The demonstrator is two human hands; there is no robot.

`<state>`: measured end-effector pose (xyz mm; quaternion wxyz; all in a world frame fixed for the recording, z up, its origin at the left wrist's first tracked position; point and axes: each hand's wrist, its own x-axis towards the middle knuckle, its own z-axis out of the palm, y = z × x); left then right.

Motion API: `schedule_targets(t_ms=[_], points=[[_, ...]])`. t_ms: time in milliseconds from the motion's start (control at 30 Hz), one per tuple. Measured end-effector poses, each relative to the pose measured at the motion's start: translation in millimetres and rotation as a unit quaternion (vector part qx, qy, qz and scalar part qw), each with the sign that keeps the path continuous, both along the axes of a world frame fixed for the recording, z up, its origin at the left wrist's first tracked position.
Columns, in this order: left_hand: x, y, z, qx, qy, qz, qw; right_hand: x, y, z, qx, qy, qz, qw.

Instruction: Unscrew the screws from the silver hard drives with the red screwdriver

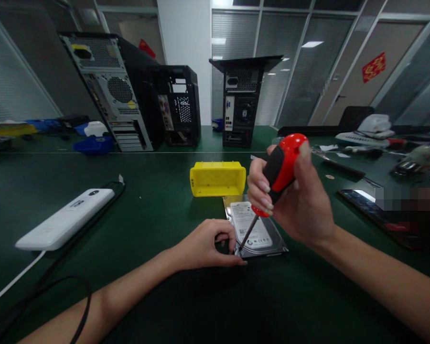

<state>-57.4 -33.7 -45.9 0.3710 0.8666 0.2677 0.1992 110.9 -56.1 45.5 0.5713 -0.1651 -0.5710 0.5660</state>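
Note:
A hard drive [261, 234] with a white label lies flat on the green table in front of me. My right hand [301, 196] is wrapped round the red and black handle of a screwdriver [251, 231], held at a tilt. Its tip meets the drive's near left corner. With thumb and fingers, my left hand [215, 243] grips that same corner of the hard drive, close beside the tip. Whether a screw sits under the tip is too small to tell. Just behind the drive stands a yellow plastic bin [218, 179], its open side facing me.
On the left lies a white power bank [66, 217] with cables trailing toward me. A phone [376, 215] rests at the right. Computer cases [129, 91] stand at the back, near a blue bin [93, 145]. Assorted items and a long dark strip [340, 165] occupy the far right.

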Motion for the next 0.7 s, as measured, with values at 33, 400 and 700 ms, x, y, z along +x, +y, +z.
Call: schedule_targets(t_ms=[33, 400, 700], points=[[-0.2, 0.2, 0.2, 0.001, 0.002, -0.001, 1.0, -0.4, -0.5, 0.4, -0.001, -0.015, -0.01, 1.0], [-0.7, 0.9, 0.7, 0.023, 0.016, -0.006, 1.0, 1.0, -2.1, 3.9, -0.016, -0.011, 0.015, 1.0], [-0.5, 0.3, 2.7, 0.028, 0.013, -0.006, 1.0, -0.1, -6.4, 5.1, -0.033, -0.001, 0.002, 0.999]])
